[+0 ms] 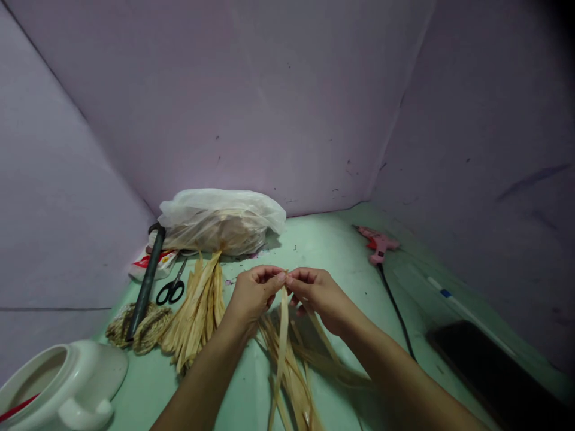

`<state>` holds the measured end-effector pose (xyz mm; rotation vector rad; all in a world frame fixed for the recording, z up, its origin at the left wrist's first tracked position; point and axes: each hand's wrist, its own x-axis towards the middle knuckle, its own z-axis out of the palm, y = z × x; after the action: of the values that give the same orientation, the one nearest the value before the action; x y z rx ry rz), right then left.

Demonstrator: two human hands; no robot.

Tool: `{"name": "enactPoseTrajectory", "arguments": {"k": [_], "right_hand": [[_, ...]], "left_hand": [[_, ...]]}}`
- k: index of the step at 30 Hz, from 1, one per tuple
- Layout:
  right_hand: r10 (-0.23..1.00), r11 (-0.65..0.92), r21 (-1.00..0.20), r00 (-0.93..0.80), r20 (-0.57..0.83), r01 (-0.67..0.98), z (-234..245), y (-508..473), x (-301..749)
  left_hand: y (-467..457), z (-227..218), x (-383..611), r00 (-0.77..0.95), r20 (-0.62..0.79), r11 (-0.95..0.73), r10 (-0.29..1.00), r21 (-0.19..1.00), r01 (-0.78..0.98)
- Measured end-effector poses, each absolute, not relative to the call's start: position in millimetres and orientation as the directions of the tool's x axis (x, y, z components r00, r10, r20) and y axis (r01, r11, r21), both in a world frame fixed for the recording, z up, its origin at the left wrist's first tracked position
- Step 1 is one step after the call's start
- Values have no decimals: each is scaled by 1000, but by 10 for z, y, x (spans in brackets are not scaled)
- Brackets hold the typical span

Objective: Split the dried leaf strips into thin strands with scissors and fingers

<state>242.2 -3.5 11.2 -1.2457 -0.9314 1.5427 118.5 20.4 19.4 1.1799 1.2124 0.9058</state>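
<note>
White vessel [96,366] and scissors [169,292] left, glue gun [380,243] right (both hands [255,296] [318,293] pinching a strip [283,329]).

Beyond my right hand [321,296], open surface [326,242] is reaching the far edge; the glue gun [381,243] and its cord [397,308] are barring the right edge, the plastic bag [229,226] the far left corner.

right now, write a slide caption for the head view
Between black-handled scissors and pink glue gun, left hand and right hand pinch raffia-like strips over a green tabletop.

Pale strips [294,383], incomplete (bottom edge)
</note>
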Motion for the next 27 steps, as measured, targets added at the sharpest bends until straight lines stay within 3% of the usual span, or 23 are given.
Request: {"name": "enactPoseTrajectory", "arguments": {"k": [4, 9, 11, 13, 15, 17, 19, 20, 27], "right_hand": [[946, -317, -887, -54, -318, -335, 192, -24, 2494], [942, -331, -862, -89, -322, -383, 249, -24, 2589], [941, -337, -864, -99, -324, -375, 252, -28, 2614], [942, -333, -860, -105, -318, -386, 243, -33, 2632], [944, -327, -848, -107, -311, -417, 222, -32, 2647], [949, -313, -833, -121, -290, -456, 190, -21, 2659], [951, -310, -830, -154, -269, -464, 162, -7, 2667], [951, -308, -832, -166, -261, -462, 155, -3, 2670], [962, -272, -827, -156, -223, -493, 203, -1, 2714]], "left_hand": [[260, 193, 1076, 280, -116, 36, 953, 961, 276], [109, 44, 1068, 614, -103, -341, 783, 755, 561], [28, 28, 1089, 642, -106, -425, 759, 666, 613], [43, 97, 1034, 575, -50, -454, 817, 560, 693], [194, 246, 846, 353, 99, -359, 930, 437, 825], [447, 431, 523, -8, 274, -82, 962, 315, 946], [728, 582, 142, -356, 271, 313, 894, 190, 930], [857, 625, -34, -477, 190, 458, 858, 140, 878], [1195, 357, -541, -644, -21, 641, 765, 117, 758]]}}
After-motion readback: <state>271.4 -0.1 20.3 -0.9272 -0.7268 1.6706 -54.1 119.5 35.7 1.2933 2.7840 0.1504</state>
